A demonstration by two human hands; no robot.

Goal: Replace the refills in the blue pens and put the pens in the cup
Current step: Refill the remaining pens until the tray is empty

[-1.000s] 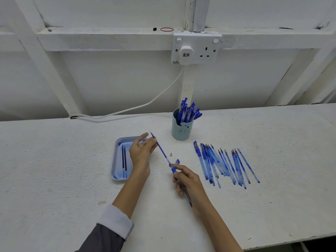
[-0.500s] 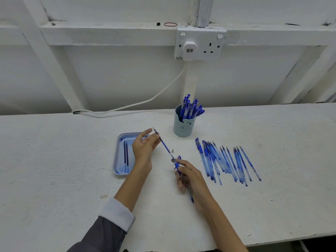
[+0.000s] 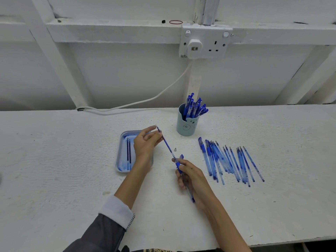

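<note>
My left hand (image 3: 146, 142) pinches the upper end of a thin blue refill (image 3: 166, 144) that slants down into the open end of a blue pen barrel (image 3: 184, 176). My right hand (image 3: 190, 176) grips that barrel near its blue grip. A loose blue cap (image 3: 181, 156) and a small clear tip piece (image 3: 175, 149) lie on the table beside the refill. A pale blue cup (image 3: 186, 127) behind holds several blue pens. To the right lies a row of several blue pens and refills (image 3: 229, 160). A light blue tray (image 3: 121, 153) on the left holds two dark refills.
The white tabletop (image 3: 54, 170) ends at a front edge near me. A white wall with a double socket (image 3: 205, 42) rises behind, and a white cable (image 3: 127, 104) runs from it along the table's back edge.
The refill has slid a little deeper into the barrel as my left hand moved towards my right. The view shifted slightly; the other objects stay put.
</note>
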